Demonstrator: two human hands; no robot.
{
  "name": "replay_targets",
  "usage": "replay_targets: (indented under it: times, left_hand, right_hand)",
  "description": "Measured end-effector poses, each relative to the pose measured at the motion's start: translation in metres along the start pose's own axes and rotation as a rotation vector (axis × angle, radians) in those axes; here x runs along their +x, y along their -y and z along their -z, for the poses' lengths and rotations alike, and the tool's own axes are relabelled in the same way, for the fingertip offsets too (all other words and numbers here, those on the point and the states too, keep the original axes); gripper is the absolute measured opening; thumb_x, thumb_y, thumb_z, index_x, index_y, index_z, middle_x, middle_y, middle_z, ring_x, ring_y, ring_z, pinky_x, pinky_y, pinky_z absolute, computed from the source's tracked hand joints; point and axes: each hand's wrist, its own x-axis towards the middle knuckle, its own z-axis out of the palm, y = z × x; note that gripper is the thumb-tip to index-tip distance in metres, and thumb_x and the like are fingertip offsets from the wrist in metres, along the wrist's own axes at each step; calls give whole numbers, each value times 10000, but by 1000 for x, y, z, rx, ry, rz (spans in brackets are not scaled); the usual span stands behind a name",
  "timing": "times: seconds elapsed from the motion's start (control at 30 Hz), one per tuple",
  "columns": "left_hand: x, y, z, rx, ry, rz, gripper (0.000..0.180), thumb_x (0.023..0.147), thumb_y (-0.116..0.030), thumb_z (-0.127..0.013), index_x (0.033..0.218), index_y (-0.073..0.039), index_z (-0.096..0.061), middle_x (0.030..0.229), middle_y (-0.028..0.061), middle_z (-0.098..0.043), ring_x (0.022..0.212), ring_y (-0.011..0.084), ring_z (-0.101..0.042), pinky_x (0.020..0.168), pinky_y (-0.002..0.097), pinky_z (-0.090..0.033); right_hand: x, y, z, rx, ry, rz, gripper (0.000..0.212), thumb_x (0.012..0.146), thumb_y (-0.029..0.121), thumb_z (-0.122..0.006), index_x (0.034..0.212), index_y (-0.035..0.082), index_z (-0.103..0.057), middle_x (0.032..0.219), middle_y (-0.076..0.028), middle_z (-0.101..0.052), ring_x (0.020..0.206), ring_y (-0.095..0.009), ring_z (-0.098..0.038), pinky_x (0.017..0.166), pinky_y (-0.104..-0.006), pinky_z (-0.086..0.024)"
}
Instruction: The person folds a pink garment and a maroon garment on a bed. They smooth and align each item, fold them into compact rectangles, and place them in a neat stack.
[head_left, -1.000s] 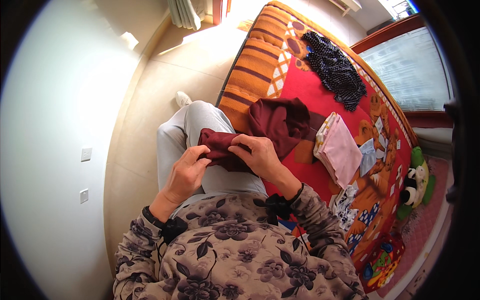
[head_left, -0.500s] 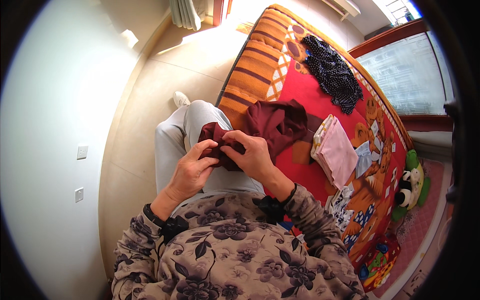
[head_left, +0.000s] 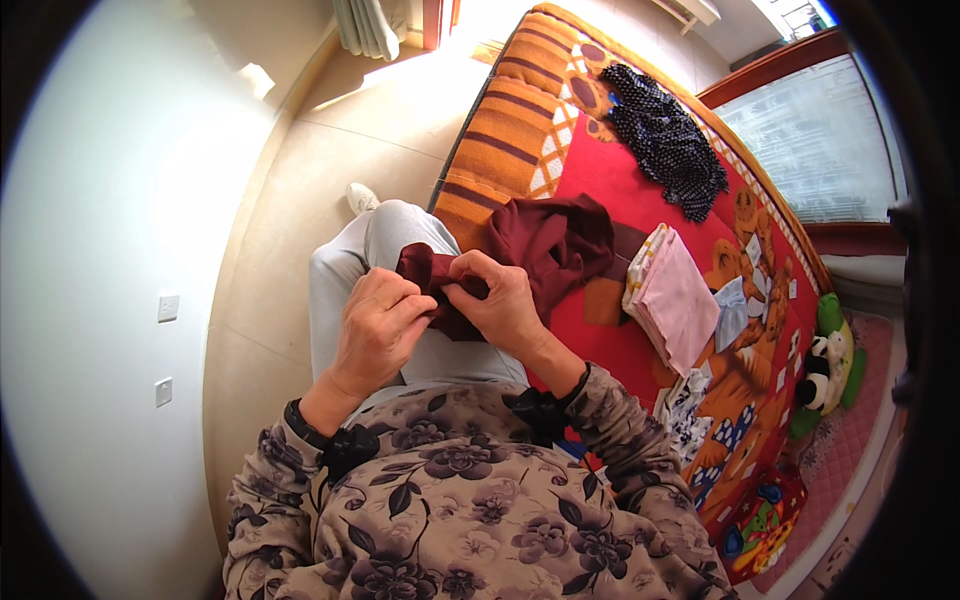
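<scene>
A dark maroon cloth garment [head_left: 550,245] lies partly over my lap and partly on the bed beside my right side. My left hand [head_left: 378,325] is closed on its gathered edge, thumb and fingers pinched together. Close by, my right hand [head_left: 500,308] pinches the same cloth between thumb and bent forefinger. The bunched part sits between the two hands, above my light grey trousers [head_left: 335,275]. Whether a small button or seam is between the fingertips cannot be made out.
The bed [head_left: 620,170] has a red and orange bear-patterned blanket. On it lie a black dotted cloth [head_left: 665,140], a folded pink cloth [head_left: 675,300], a small light blue cloth [head_left: 731,312] and a panda plush [head_left: 820,370]. A white wall [head_left: 110,250] stands at the left.
My left hand has rolled over so its back shows more, its fingers curling tighter on the maroon cloth. The right hand keeps its pinch and has shifted only slightly.
</scene>
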Motion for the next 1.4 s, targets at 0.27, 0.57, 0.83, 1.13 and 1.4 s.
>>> replay_targets:
  times: [0.27,0.57,0.83,1.13,1.4]
  left_hand:
    - [11,4,-5,-78,-8,145,325,637,8,-703,939,-71,-612,804,67,-561,775,257,-542,704,359,-435]
    - [15,2,-4,-124,42,200,405,630,15,-712,1005,-93,-605,792,77,-554,750,267,-540,691,361,-445]
    - [13,3,-6,-201,72,248,375,675,18,-702,1020,-57,-578,825,132,-618,722,303,-614,625,348,-493]
    - [17,4,2,-217,162,153,297,745,14,-638,1035,-28,-592,869,164,-640,772,319,-636,650,357,-511]
    - [42,14,15,-47,148,150,216,733,22,-621,946,-8,-625,838,147,-651,722,256,-647,644,298,-506]
  right_hand:
    - [-2,1,3,142,47,39,150,756,47,-665,903,36,-639,760,-102,-655,683,-167,-649,644,-260,-499]
    - [-2,3,6,386,107,-10,125,808,6,-627,931,-19,-637,825,-51,-672,780,-62,-596,727,-226,-495]
    - [-2,2,12,340,173,-65,129,809,19,-628,931,-21,-640,828,-53,-673,777,-66,-597,732,-228,-496]
    - [0,1,11,419,170,-73,149,811,25,-631,948,-31,-643,856,-49,-678,798,-73,-598,753,-231,-493]
    - [15,11,49,257,148,-44,157,773,66,-722,883,-11,-640,781,-21,-630,752,-61,-561,687,-221,-467]
